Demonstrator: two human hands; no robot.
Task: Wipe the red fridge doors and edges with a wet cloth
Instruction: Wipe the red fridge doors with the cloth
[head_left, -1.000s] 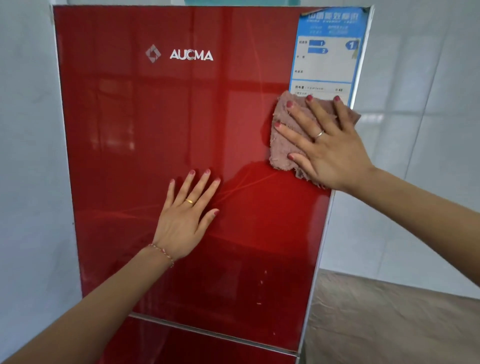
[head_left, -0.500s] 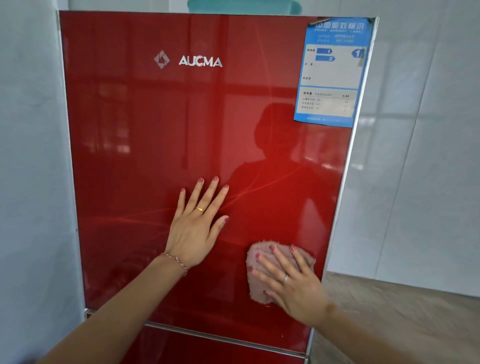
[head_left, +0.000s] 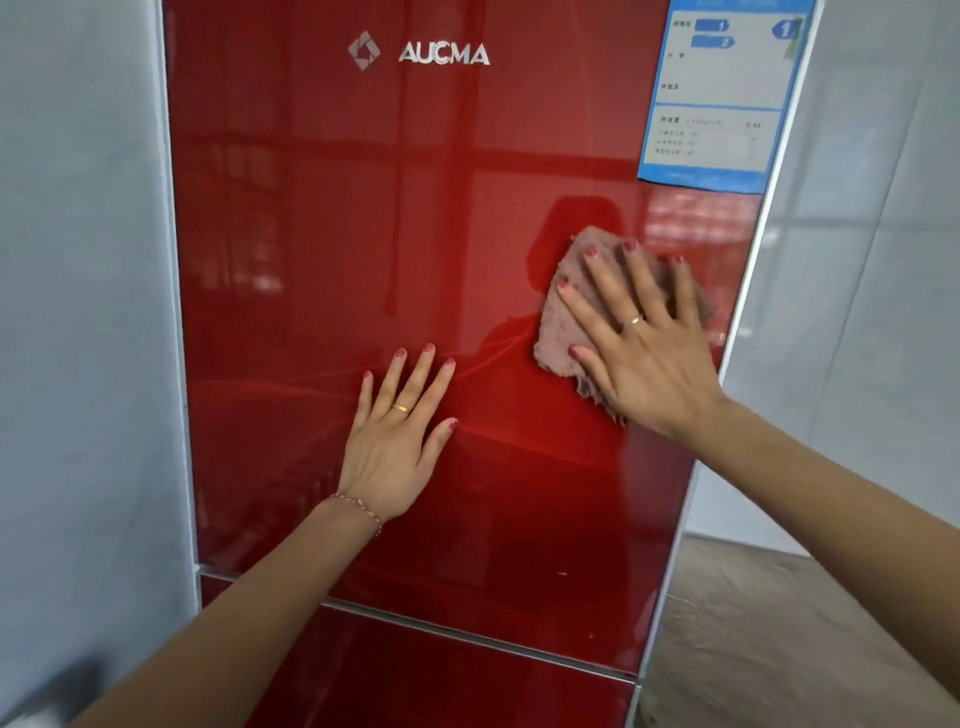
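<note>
I stood facing the red fridge door (head_left: 322, 260), a tall glossy panel that mirrored the room. My right hand (head_left: 641, 345) lay flat with fingers spread and straight, pressing a pinkish, nubbly cloth (head_left: 563, 317) against the right half of the door. The cloth sat just below the blue and white energy label (head_left: 719, 98) and just beside the door's silver right edge (head_left: 743, 322). My left hand (head_left: 397, 441) rested open on the door's middle, palm down, fingers fanned, holding nothing; it seemed to steady me and the door.

To wipe well, I judged that I should press evenly through the whole palm, so the cloth stayed spread instead of bunching. Overlapping strokes would suit this glossy surface, which shows streaks easily. I would skirt the paper label, since a wet cloth could lift or smear it. The silver edge and the seam (head_left: 467, 631) above the lower door (head_left: 441, 680) looked yet to be done, and likely wanted a fingertip pushed into the cloth. A few pale specks (head_left: 562, 573) low on the door would need firmer rubbing.
</note>
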